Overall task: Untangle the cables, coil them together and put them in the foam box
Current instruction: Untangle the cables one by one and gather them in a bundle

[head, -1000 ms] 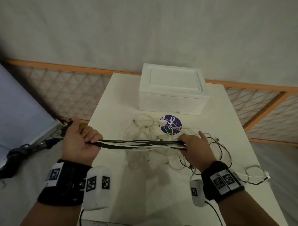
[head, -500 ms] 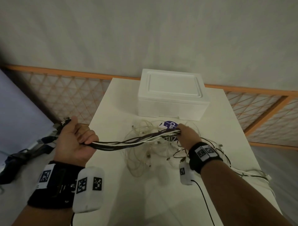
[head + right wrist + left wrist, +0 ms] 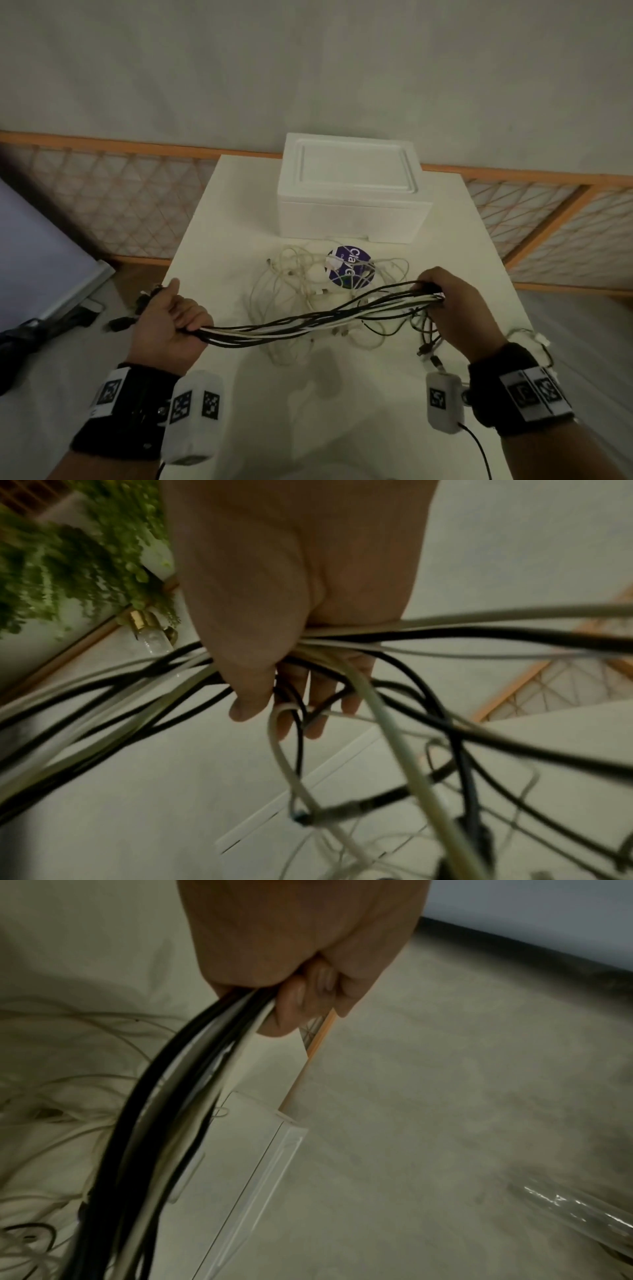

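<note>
Both my hands, left hand (image 3: 170, 322) and right hand (image 3: 451, 305), grip clamped on the cables (image 3: 291, 327), bundle stretched before the box (image 3: 349, 192). Loose tangle (image 3: 301, 291) remains on the tabletop (image 3: 479, 260); coiling pending, box lidded.

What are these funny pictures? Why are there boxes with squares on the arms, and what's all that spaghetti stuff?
A person wears three cameras: one on the head, one on each wrist. Those little boxes with squares are on the wrist straps. The head picture looks down at a white table. The "spaghetti" is cables. The left hand and right hand each grip one end of a cable bundle of black and white cables. More loose cables lie tangled on the table. Behind them sits a closed foam box. The wrist pictures show each hand close up.
</note>
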